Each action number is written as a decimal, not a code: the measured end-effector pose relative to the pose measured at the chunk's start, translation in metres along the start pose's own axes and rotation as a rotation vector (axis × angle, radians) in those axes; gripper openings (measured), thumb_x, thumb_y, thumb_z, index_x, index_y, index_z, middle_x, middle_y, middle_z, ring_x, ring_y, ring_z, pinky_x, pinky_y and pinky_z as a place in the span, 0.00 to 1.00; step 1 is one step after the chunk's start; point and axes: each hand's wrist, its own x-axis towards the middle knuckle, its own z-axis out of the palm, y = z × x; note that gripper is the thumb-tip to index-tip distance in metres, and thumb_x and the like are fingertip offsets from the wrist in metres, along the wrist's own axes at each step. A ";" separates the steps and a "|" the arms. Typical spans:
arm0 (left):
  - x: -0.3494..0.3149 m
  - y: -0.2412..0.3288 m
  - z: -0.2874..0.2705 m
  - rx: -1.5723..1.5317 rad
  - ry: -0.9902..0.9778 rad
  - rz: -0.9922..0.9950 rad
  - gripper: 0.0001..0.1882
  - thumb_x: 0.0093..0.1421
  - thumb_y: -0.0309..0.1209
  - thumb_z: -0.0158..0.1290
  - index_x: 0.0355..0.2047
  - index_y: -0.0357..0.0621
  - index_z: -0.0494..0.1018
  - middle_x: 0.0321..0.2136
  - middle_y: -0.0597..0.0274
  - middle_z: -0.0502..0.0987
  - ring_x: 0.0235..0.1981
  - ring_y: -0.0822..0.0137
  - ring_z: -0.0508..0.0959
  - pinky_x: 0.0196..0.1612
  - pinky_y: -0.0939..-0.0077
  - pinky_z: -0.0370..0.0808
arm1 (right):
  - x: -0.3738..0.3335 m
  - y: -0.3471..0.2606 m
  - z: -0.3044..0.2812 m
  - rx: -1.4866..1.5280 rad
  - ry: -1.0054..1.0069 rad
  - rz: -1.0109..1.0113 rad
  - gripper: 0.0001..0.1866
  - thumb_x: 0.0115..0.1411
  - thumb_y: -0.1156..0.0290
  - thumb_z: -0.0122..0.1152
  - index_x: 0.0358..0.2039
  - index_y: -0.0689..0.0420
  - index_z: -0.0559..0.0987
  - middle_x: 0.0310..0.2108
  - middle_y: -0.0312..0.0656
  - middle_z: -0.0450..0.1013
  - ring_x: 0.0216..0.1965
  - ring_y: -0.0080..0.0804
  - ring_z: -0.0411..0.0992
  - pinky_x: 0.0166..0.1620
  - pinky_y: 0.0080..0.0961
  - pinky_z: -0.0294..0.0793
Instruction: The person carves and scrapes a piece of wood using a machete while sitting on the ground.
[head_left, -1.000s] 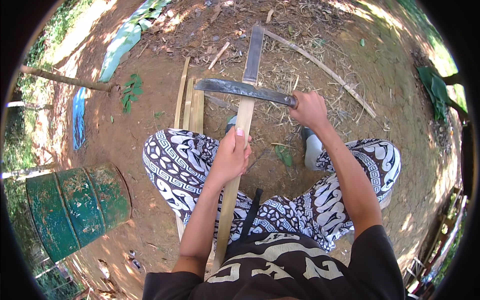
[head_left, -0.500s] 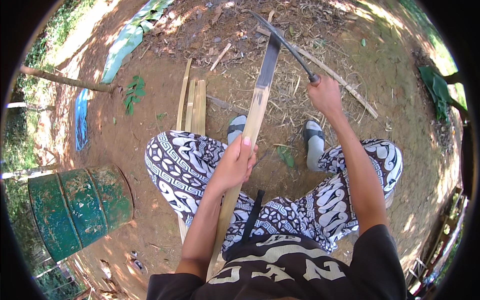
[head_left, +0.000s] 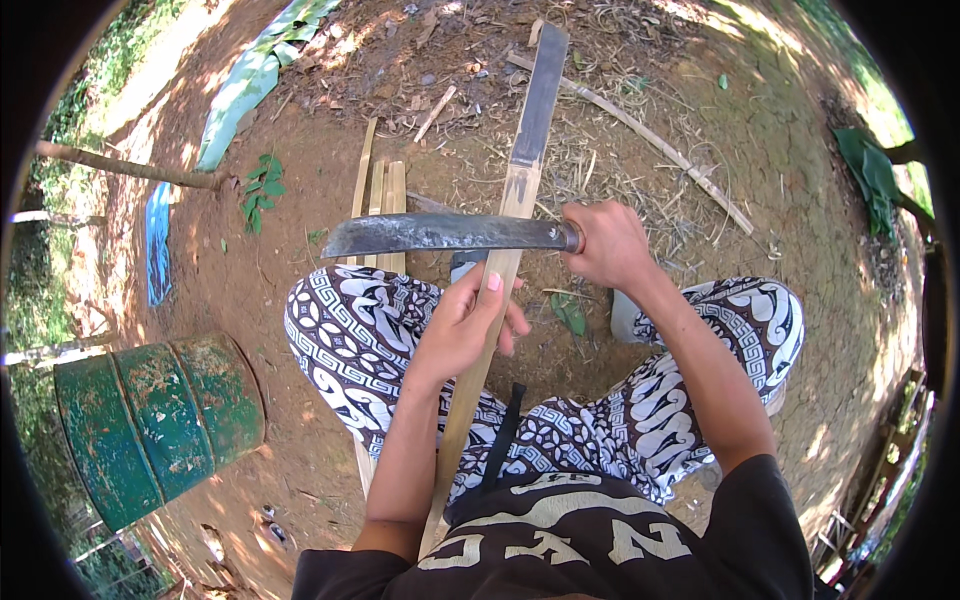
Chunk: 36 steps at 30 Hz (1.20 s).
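My left hand (head_left: 455,328) is closed loosely around a long pale wooden slat (head_left: 504,264), thumb on top and fingertips showing past its right edge. The slat slants from beside my body up to the far ground; its far stretch is dark grey with a sharp border where the pale wood begins. In my right hand (head_left: 612,245) is the handle of a machete, gripped in a fist. Its broad, worn blade (head_left: 430,234) lies crosswise over the slat, pointing left, just beyond my left hand. Whether the edge touches the wood I cannot tell.
Several pale slats (head_left: 396,190) lie beyond my left knee. A thin stick (head_left: 660,142) rests among shavings on the dirt. A rusty green drum (head_left: 160,425) stands at left, near a blue sheet (head_left: 158,245) and a branch (head_left: 130,165). A large leaf (head_left: 240,90) lies farther back.
The machete has come from the slat's far end toward me, its blade swinging from pointing away to pointing left. My left hand's fingers have loosened slightly on the slat.
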 end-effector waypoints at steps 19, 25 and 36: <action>-0.001 -0.020 0.012 0.018 0.063 -0.082 0.18 0.76 0.44 0.33 0.44 0.41 0.62 0.20 0.71 0.61 0.12 0.80 0.58 0.13 0.81 0.59 | 0.011 0.056 0.030 -0.160 0.005 0.120 0.08 0.42 0.67 0.63 0.22 0.55 0.76 0.19 0.49 0.75 0.26 0.53 0.76 0.33 0.48 0.76; 0.005 -0.004 0.005 -0.039 0.077 -0.099 0.18 0.76 0.45 0.32 0.45 0.43 0.63 0.19 0.72 0.59 0.11 0.80 0.58 0.12 0.81 0.58 | 0.012 0.029 0.022 -0.131 0.011 0.066 0.05 0.45 0.68 0.60 0.20 0.55 0.75 0.14 0.47 0.72 0.20 0.51 0.75 0.28 0.46 0.75; -0.024 -0.004 0.007 -0.134 -0.017 -0.162 0.17 0.76 0.46 0.33 0.48 0.46 0.63 0.19 0.72 0.56 0.12 0.81 0.55 0.13 0.84 0.57 | 0.041 0.071 0.009 -0.075 0.060 0.428 0.07 0.52 0.69 0.56 0.26 0.56 0.81 0.25 0.52 0.79 0.27 0.50 0.80 0.33 0.39 0.81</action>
